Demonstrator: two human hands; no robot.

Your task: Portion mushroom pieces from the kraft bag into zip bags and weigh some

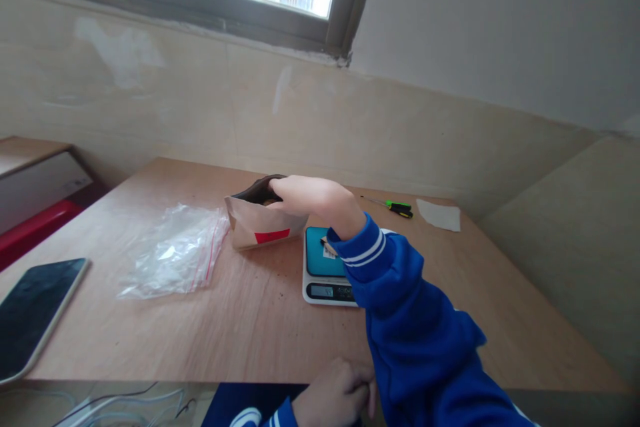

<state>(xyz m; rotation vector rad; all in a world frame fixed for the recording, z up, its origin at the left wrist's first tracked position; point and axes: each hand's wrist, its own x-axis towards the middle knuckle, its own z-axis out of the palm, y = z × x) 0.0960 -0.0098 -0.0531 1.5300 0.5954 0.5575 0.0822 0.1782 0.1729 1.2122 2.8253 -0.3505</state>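
The right hand is seemingly pinching the flimsy, light paper bag at its mouth, the best place to hold it; the left hand is resting curled, holding nothing visible.

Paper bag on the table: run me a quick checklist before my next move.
1. Right grip secure on the dark item in the paper bag: cannot tell, the fingers are hidden at the bag's mouth.
2. Paper bag resting on the table: ok.
3. Scale switched on: ok, its display is lit, though the reading is too small to tell.
4. Teal pan bare: not ok, a small labelled item lies on it.
5. Right sleeve clear of the scale: cannot tell, it overlaps the scale in this view.
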